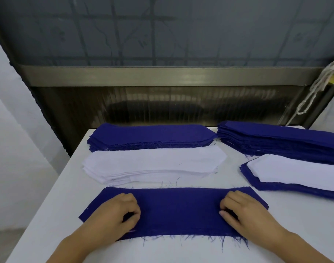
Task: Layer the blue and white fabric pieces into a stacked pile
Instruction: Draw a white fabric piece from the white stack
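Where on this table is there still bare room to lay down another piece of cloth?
Bare table runs down the left edge beside the single blue piece, and along the near edge below it. The back is crowded: blue stack, white stack, tall blue stack and the layered pile leave only narrow gaps.

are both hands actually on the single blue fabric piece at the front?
Touching. The head view shows the left hand and right hand resting with curled fingers on the flat blue fabric piece, no gap visible.
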Motion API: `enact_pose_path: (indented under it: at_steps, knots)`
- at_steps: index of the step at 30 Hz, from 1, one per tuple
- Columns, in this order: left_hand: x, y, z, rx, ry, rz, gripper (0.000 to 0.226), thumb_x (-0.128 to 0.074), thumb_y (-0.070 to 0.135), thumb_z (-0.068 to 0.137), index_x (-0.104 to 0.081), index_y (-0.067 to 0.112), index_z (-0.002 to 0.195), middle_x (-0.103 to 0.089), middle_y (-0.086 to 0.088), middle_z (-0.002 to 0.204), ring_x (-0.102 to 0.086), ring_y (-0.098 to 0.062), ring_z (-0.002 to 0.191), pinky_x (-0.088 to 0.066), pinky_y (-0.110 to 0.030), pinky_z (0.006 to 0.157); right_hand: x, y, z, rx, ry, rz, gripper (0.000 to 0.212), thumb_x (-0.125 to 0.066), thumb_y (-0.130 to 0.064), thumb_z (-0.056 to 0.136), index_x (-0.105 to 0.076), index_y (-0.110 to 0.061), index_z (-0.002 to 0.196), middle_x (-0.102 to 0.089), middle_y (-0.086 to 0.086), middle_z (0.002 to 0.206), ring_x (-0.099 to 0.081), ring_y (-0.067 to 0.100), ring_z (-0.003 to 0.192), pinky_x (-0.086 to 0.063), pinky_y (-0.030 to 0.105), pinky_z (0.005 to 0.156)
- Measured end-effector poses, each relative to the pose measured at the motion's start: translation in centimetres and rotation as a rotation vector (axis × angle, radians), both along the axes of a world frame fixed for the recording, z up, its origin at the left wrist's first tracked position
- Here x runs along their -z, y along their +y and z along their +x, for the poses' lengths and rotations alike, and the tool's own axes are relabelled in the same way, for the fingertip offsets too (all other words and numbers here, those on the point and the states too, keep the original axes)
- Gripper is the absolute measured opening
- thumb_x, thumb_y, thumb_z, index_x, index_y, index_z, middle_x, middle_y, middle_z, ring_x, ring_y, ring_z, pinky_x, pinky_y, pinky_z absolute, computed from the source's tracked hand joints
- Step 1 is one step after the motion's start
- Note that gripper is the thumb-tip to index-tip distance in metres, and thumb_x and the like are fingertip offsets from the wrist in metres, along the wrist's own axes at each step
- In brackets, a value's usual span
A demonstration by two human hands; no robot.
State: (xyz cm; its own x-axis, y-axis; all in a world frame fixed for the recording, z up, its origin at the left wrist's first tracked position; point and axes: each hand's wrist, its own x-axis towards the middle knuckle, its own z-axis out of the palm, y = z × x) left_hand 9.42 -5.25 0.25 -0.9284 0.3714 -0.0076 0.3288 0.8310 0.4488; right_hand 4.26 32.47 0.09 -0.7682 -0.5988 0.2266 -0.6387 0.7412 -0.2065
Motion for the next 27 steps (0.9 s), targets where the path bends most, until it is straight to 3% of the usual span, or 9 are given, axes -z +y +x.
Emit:
enact_pose_path:
  at_steps: [4, 9, 13, 15, 17, 22, 25, 27]
  knots:
    - [0.2, -1.2, -0.1, -0.097, 0.061, -0.063, 0.018, -0.057, 0.033, 0.087, -0.048, 0.041, 0.073, -0.054, 0.022, 0.085, -0.049, 0.0, 0.086, -0.043, -0.017, 0.072, -0.3, 1.5, -0.8, 0.067, -0.039, 0.02, 0.027, -0.079, -0.018, 0.075, -0.055, -0.03, 0.074, -0.043, -0.023, 0.07, -0.04, -0.001, 0.063, -0.036, 0.014, 0.065]
    - [-0.7, -3.0, -0.8, -0.147, 0.041, -0.155, 0.014, -0.059, 0.033, 0.081, -0.049, 0.038, 0.072, -0.053, 0.02, 0.078, -0.051, -0.001, 0.074, -0.042, -0.015, 0.065, -1.3, 2.9, -2.5, 0.137, -0.119, 0.126, 0.034, -0.069, -0.019, 0.079, -0.043, -0.038, 0.07, -0.044, -0.02, 0.063, -0.043, -0.002, 0.061, -0.034, 0.009, 0.058]
    - [-2.1, -0.3, -3.9, -0.129, 0.173, -0.135, 0.01, -0.058, 0.033, 0.089, -0.056, 0.041, 0.085, -0.05, 0.026, 0.088, -0.047, 0.007, 0.079, -0.039, -0.008, 0.07, -2.1, 0.2, -5.2, 0.153, -0.103, -0.079, 0.012, -0.063, -0.024, 0.09, -0.057, -0.032, 0.085, -0.055, -0.019, 0.081, -0.053, 0.001, 0.078, -0.046, 0.019, 0.067]
    - [-2.8, 2.2, -6.2, -0.133, 0.268, -0.063, 0.009, -0.059, 0.031, 0.091, -0.062, 0.035, 0.098, -0.049, 0.027, 0.098, -0.047, 0.006, 0.086, -0.037, -0.008, 0.077, -2.5, -2.0, -7.3, 0.123, -0.07, -0.164, 0.002, -0.058, -0.028, 0.094, -0.058, -0.029, 0.095, -0.054, -0.02, 0.092, -0.051, 0.001, 0.089, -0.044, 0.016, 0.074]
    - [-3.2, 4.5, -8.7, -0.125, 0.315, -0.004, 0.018, -0.058, 0.03, 0.092, -0.062, 0.029, 0.11, -0.052, 0.022, 0.109, -0.047, 0.001, 0.097, -0.038, -0.013, 0.085, -2.6, -3.9, -9.5, 0.112, -0.078, -0.189, 0.007, -0.056, -0.03, 0.096, -0.057, -0.028, 0.102, -0.05, -0.02, 0.098, -0.046, 0.0, 0.094, -0.039, 0.014, 0.079]
    - [-2.7, 7.1, -13.4, -0.114, 0.136, 0.066, 0.027, -0.057, 0.034, 0.094, -0.059, 0.026, 0.12, -0.054, 0.014, 0.114, -0.046, -0.003, 0.106, -0.04, -0.018, 0.091, -1.7, -5.2, -13.1, 0.099, -0.214, -0.037, 0.006, -0.054, -0.04, 0.095, -0.049, -0.037, 0.098, -0.047, -0.022, 0.098, -0.043, 0.001, 0.094, -0.036, 0.018, 0.085]
    - [-2.0, 7.2, -14.3, -0.112, 0.038, 0.14, 0.023, -0.063, 0.034, 0.09, -0.063, 0.025, 0.111, -0.055, 0.014, 0.106, -0.05, -0.003, 0.102, -0.042, -0.018, 0.091, -1.4, -5.3, -13.5, 0.081, -0.225, -0.065, 0.012, -0.053, -0.038, 0.095, -0.047, -0.042, 0.086, -0.05, -0.021, 0.092, -0.044, -0.002, 0.092, -0.035, 0.016, 0.08]
    - [-1.8, 7.2, -14.9, -0.127, 0.025, 0.159, 0.023, -0.067, 0.04, 0.087, -0.064, 0.026, 0.105, -0.055, 0.015, 0.101, -0.052, -0.003, 0.096, -0.045, -0.019, 0.086, -1.3, -5.6, -13.9, 0.086, -0.241, -0.105, 0.01, -0.053, -0.034, 0.096, -0.053, -0.035, 0.086, -0.053, -0.018, 0.09, -0.046, 0.0, 0.09, -0.036, 0.015, 0.077]
